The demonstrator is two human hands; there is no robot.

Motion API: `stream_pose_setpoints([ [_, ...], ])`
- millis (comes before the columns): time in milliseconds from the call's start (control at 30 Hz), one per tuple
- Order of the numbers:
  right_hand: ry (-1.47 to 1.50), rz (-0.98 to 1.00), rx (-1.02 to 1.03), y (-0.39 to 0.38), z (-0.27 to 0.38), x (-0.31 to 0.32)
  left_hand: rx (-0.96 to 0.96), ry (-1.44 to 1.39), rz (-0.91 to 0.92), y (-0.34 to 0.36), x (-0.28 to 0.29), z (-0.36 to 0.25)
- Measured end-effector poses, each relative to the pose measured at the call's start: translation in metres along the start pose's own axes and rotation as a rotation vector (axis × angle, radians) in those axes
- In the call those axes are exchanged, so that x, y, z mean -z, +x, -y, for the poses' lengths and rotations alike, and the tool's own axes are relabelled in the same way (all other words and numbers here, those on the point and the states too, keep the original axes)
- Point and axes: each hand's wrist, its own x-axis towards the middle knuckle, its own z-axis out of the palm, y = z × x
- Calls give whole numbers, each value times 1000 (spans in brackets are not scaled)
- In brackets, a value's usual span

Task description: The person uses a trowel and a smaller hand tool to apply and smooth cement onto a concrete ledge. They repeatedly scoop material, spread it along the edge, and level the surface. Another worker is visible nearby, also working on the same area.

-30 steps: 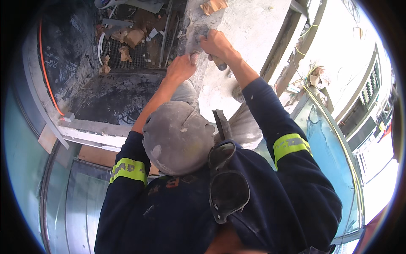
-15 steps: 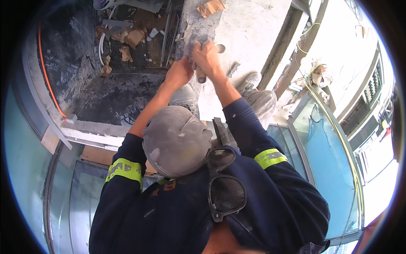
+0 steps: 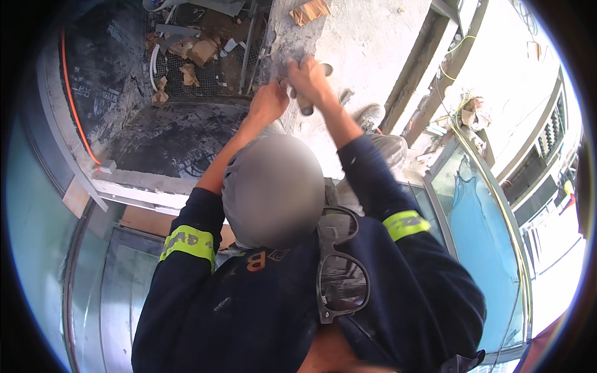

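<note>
My right hand (image 3: pixel 309 79) is closed on a tool with a short pale handle and dark rounded end (image 3: pixel 306 107), over a rough grey strip (image 3: pixel 277 56) along the ledge. My left hand (image 3: pixel 268 99) is just left and below it, fingers curled at that strip; what they hold, if anything, is hidden. Between my forearms a rounded grey shape (image 3: pixel 272 186), apparently my dusty knee, is blurred.
A dark recess (image 3: pixel 155 137) with mesh, scraps and an orange conduit (image 3: pixel 71 93) lies left. A crumpled paper piece (image 3: pixel 309 12) sits on the pale ledge (image 3: pixel 367 56). My shoe (image 3: pixel 371 117), blue glass panels (image 3: pixel 482 261), rails and yellow cables (image 3: pixel 497 186) are to the right.
My right hand has moved down and left from a second ago, then slightly back right, still gripping the tool. My left hand shifted slightly, staying by the strip.
</note>
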Motion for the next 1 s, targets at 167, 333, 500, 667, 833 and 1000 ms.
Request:
stream_pose_setpoints([
  [167, 123, -161, -25, -2, -12, -26, -60, 44, 9, 7, -5, 16],
  [333, 6, -96, -91, 14, 8, -26, -70, 17, 118, 14, 9, 18],
  [500, -108, -85, -97, 19, 17, -27, -34, -1, 173, 17, 17, 8],
  [667, -373, 158, -62, 30, 30, 2, 111, -91, 229, 18, 18, -4],
  [833, -363, 184, -5, 25, 29, 16, 192, -45, 194, 19, 8, -4],
  [1000, 32, -25, -38, 13, -20, -23, -119, -26, 68, 13, -2, 23],
])
